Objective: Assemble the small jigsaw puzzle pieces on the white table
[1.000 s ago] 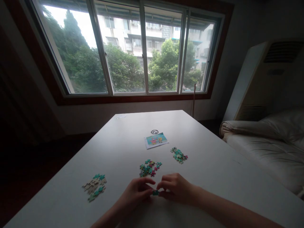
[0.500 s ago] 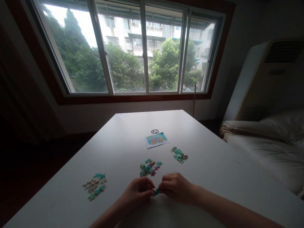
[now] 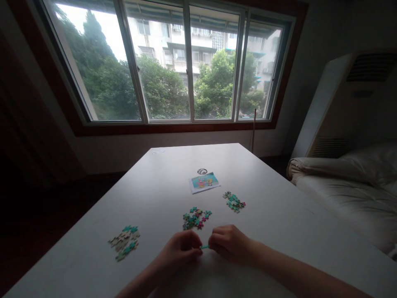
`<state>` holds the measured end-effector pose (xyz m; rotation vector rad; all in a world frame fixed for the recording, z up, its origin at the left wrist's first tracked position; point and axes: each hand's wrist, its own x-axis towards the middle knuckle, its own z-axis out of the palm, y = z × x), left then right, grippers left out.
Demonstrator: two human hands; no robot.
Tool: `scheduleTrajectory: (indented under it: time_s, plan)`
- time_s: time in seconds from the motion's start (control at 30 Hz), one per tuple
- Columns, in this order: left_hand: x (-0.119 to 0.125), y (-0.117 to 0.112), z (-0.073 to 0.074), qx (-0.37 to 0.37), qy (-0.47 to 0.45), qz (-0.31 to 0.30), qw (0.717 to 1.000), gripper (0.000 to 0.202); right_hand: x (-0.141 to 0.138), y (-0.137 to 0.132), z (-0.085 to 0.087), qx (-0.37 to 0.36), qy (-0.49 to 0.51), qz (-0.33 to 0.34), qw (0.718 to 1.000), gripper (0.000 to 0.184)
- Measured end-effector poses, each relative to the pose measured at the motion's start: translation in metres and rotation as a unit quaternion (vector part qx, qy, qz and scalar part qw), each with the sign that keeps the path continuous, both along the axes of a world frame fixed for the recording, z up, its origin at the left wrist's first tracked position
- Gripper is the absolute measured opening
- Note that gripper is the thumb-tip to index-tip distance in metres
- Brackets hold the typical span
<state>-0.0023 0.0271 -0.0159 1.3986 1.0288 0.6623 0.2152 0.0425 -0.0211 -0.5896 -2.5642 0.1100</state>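
Note:
Between my two hands, low over the near part of the white table [image 3: 149,198], is a small green jigsaw puzzle piece [image 3: 204,247], seen nearly edge-on. My left hand [image 3: 185,247] pinches its left end and my right hand [image 3: 228,243] pinches its right end; whether it is one piece or two joined I cannot tell. Just beyond my fingers lies a loose pile of green, pink and yellow puzzle pieces [image 3: 196,218]. Another pile of mostly green pieces [image 3: 235,202] sits farther off to the right. At the left is a pile of pieces [image 3: 124,242], many with the grey back up.
A small picture card [image 3: 204,183] lies beyond the piles, near a round hole [image 3: 202,171] in the table. A pale sofa [image 3: 347,182] stands to the right, with a tall floor-standing unit [image 3: 335,95] behind it. A wide window is ahead.
The green piece between my fingers has tilted, from showing more of its face to lying nearly edge-on. My hands have barely shifted, and the piles look the same.

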Motion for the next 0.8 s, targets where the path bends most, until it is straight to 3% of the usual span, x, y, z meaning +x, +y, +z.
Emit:
scheduleTrajectory:
  time_s: [0.43,0.8]
  plan:
    - [0.0027,-0.001,0.0075,-0.016,0.002,-0.001,1.0,0.048,-0.0002,-0.0007,-0.001,-0.002,0.009,-0.003,1.0,0.021]
    - [0.0034,-0.0006,0.0051,-0.025,-0.009,0.0,1.0,0.042,-0.0008,0.0005,0.0006,0.021,0.039,-0.007,0.999,0.025]
